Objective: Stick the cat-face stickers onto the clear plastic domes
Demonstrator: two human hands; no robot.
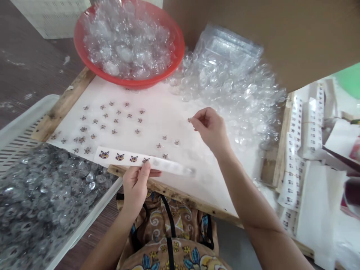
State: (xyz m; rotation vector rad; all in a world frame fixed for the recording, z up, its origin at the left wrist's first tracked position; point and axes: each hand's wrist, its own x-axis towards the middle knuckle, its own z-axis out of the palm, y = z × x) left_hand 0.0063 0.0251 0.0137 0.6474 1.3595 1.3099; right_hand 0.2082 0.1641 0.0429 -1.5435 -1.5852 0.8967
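Observation:
My left hand [137,181] pinches a white sticker strip [171,165] near its middle, over the front edge of the board. Several cat-face stickers [120,156] remain on the strip's left part, and its right part is bare. Above the middle of the white sheet [165,108], my right hand [209,126] has thumb and forefinger closed on a small cat-face sticker. Many clear round pieces with cat faces [116,120] lie spread on the left of the sheet. To the right of my right hand is a pile of clear plastic pieces [225,86].
A red basin [180,48] heaped with clear plastic pieces stands at the back left. At the lower left, a white basket [36,101] holds many finished-looking clear pieces. Bundled sticker strips [291,180] lie at right. A wooden rail [67,101] edges the board; brown cardboard [315,37] rises behind.

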